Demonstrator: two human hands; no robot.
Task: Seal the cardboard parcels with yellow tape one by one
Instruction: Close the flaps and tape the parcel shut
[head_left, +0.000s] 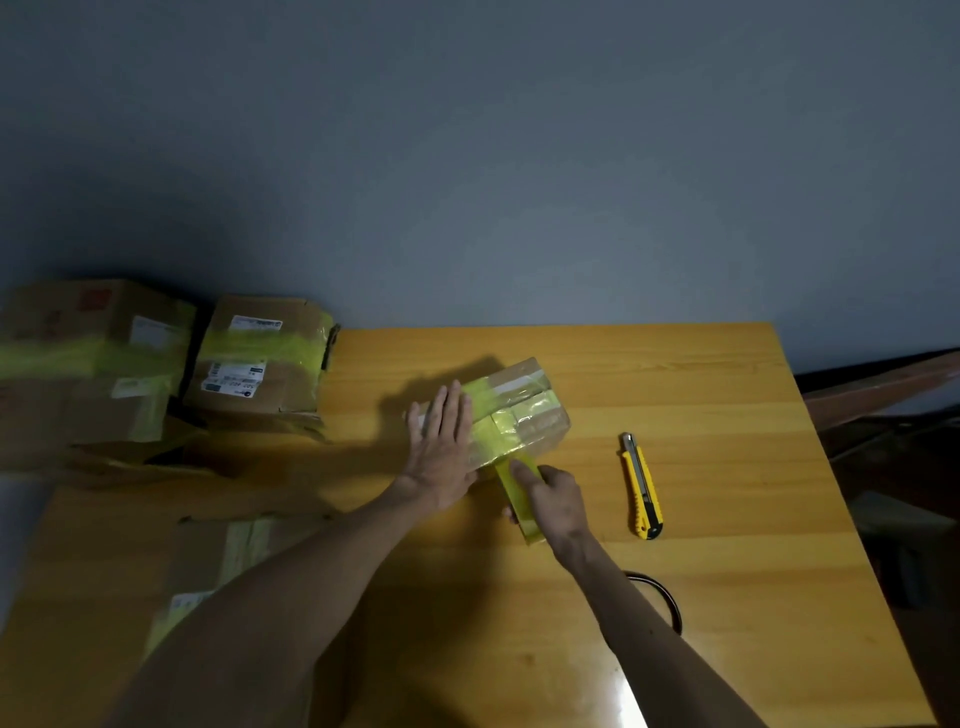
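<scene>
A small cardboard parcel (524, 410) with strips of yellow tape across its top lies in the middle of the wooden table (701, 384). My left hand (441, 447) rests flat on the parcel's left part, fingers spread. My right hand (556, 501) grips a roll of yellow tape (517, 493) at the parcel's near edge. A band of tape runs from the roll up onto the parcel's top.
A yellow utility knife (642, 486) lies right of the parcel. Taped cardboard parcels (260, 358) are stacked at the far left, another box (88, 364) beside them. A flat cardboard piece (223, 551) lies near left under my forearm. A black cable (665, 592) curves behind my right arm.
</scene>
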